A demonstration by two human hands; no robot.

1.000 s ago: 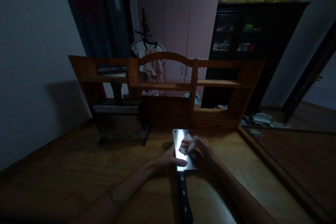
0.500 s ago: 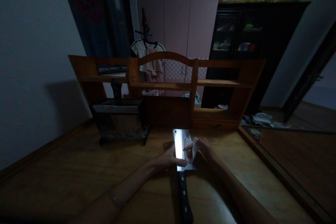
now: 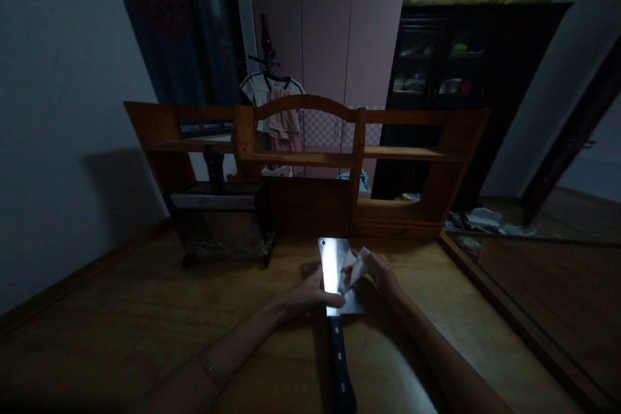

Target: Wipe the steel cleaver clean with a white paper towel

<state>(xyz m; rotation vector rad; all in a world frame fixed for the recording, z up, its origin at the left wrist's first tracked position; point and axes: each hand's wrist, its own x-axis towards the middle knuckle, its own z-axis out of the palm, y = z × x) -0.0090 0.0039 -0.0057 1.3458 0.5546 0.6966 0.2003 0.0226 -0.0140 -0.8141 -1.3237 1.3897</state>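
A cleaver (image 3: 334, 272) lies flat on the wooden table (image 3: 145, 323), its shiny blade pointing away from me and its black handle (image 3: 341, 369) toward me. My left hand (image 3: 305, 297) rests on the near part of the blade, fingers pressing it down. My right hand (image 3: 381, 278) is closed on a crumpled white tissue (image 3: 353, 267) and holds it against the blade's right side.
A wooden shelf unit (image 3: 310, 155) stands along the table's far edge. Below its left part sits a dark knife rack (image 3: 220, 213). Papers (image 3: 480, 220) lie at the right. Behind are a pink wardrobe (image 3: 330, 52) and a dark cabinet (image 3: 446, 77).
My right hand has rubbed the tissue over the blade, shifting it slightly right, then farther up. My left hand and the cleaver have stayed put.
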